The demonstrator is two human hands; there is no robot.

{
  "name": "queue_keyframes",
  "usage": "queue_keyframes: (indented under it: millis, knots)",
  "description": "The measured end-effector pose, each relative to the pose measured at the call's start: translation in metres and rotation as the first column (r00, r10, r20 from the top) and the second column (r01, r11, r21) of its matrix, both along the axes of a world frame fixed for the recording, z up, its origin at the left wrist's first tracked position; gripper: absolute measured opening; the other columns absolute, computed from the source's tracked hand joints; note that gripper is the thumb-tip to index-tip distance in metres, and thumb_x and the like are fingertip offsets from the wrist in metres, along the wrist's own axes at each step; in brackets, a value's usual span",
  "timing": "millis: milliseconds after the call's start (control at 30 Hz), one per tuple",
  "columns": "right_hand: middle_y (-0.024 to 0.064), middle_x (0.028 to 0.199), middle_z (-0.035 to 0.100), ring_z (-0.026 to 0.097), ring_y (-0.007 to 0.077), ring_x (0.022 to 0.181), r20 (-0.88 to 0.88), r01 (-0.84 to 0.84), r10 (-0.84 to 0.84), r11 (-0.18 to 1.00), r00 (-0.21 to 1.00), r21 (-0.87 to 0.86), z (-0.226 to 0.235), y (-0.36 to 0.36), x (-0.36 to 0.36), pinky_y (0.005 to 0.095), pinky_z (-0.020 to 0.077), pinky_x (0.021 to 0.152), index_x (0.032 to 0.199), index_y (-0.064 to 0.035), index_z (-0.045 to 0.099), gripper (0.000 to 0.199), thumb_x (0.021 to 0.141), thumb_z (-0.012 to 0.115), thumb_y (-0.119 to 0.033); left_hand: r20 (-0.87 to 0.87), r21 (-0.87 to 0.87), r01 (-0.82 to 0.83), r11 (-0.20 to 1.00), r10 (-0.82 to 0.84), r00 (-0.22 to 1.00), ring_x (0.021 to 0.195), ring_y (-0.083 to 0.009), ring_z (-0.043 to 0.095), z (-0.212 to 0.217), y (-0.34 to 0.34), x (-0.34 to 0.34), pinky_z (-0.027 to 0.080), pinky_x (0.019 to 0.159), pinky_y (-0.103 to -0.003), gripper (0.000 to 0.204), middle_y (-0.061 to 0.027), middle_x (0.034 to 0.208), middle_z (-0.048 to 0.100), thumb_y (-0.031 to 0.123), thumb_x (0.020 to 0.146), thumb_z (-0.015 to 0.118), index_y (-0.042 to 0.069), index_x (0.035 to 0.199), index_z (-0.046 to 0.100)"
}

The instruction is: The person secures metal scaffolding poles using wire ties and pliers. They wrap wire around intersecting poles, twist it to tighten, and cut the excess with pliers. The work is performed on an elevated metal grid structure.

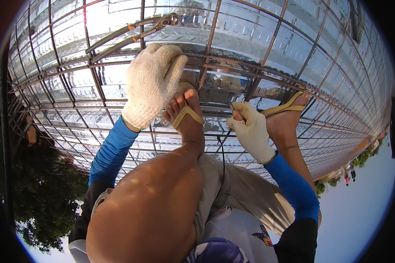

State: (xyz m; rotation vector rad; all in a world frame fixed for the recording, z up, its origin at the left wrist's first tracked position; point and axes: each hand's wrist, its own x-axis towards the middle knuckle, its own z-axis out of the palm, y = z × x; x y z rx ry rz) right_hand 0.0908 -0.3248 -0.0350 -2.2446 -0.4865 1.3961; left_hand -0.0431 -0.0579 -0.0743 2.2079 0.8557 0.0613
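My left hand (pixel 151 83), in a cream knitted glove, is closed with bent fingers at a crossing of steel reinforcing bars (pixel 213 33). What it grips, if anything, is hidden. Lower and to the right, my right hand (pixel 251 133), also gloved, has its fingers pinched together, with a bare thumb tip showing. A thin dark wire sticks out from that pinch. Just beyond my left hand lies a pair of end-cutting nippers (pixel 134 35) with long dark handles, resting across the bars and touched by neither hand.
Ribbed shiny metal decking (pixel 193 26) lies under the bar grid. My feet, in yellow-strapped flip-flops (pixel 186 115), stand on the grid, one close to my left hand. A black cord (pixel 224 160) hangs by my trousers. Trees (pixel 44 188) show beyond the left edge.
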Motion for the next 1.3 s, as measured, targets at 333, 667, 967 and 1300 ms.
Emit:
queue_keyframes:
  millis: [333, 667, 967, 1300]
  knots:
    - [0.0116, 0.088, 0.073, 0.072, 0.0203, 0.079, 0.105, 0.125, -0.13, 0.99, 0.986, 0.058, -0.044, 0.022, 0.003, 0.0339, 0.0582, 0.077, 0.12, 0.0018, 0.075, 0.036, 0.086, 0.079, -0.009, -0.011, 0.076, 0.27, 0.96, -0.27, 0.963, 0.101, -0.0353, 0.074, -0.053, 0.02, 0.024, 0.061, 0.085, -0.047, 0.013, -0.0126, 0.101, 0.074, 0.019, 0.094, 0.075, 0.011, 0.104, 0.079]
    - [0.0068, 0.095, 0.078, 0.07, 0.0115, 0.084, 0.037, 0.365, -0.364, 0.93, 0.931, -0.039, -0.042, 0.007, -0.014, 0.0291, 0.0579, 0.077, 0.121, 0.0037, 0.076, 0.036, 0.087, 0.08, -0.004, -0.01, 0.092, 0.301, 0.949, -0.302, 0.953, 0.1, -0.037, 0.076, -0.053, 0.024, 0.025, 0.062, 0.085, -0.045, 0.022, -0.0144, 0.113, 0.076, 0.014, 0.094, 0.074, 0.009, 0.116, 0.078]
    - [0.0117, 0.094, 0.077, 0.075, 0.0167, 0.086, 0.113, 0.293, -0.302, 0.952, 0.947, 0.095, -0.053, 0.046, -0.023, 0.0333, 0.0599, 0.078, 0.118, 0.0044, 0.076, 0.032, 0.088, 0.081, -0.008, 0.008, 0.067, 0.319, 0.945, -0.32, 0.947, 0.098, -0.0375, 0.075, -0.057, 0.026, 0.029, 0.061, 0.085, -0.049, 0.018, -0.014, 0.098, 0.075, 0.02, 0.098, 0.07, 0.011, 0.111, 0.079]
    - [0.0142, 0.091, 0.075, 0.072, 0.0211, 0.08, 0.082, 0.231, -0.239, 0.968, 0.968, 0.101, -0.073, 0.069, -0.021, 0.0345, 0.0572, 0.075, 0.115, 0.0052, 0.076, 0.036, 0.088, 0.079, -0.017, -0.055, 0.077, 0.425, 0.902, -0.421, 0.905, 0.099, -0.0375, 0.075, -0.053, 0.034, 0.031, 0.061, 0.087, -0.048, 0.024, -0.0144, 0.107, 0.074, 0.016, 0.097, 0.07, 0.012, 0.118, 0.079]
